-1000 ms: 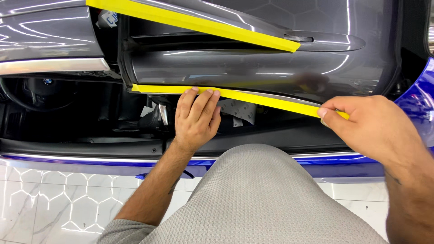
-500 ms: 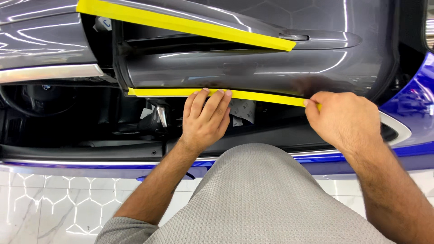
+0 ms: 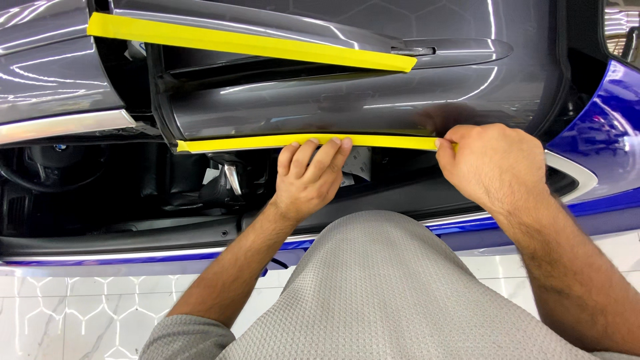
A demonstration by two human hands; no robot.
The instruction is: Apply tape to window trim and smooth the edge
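Pressing the lower strip of yellow masking tape (image 3: 267, 143) against the bottom edge of the grey door panel (image 3: 300, 110), I am laying my left hand (image 3: 308, 180) flat, fingers extended with the tips on the tape. My right hand (image 3: 493, 163) is pinching the tape's far end, closed on it just right of my left. It is looking thin, light and limp, likely to crease or stick to itself, so I am judging it best held taut by its end. Above both hands, a second yellow strip (image 3: 253, 44) is lying along the upper ridge.
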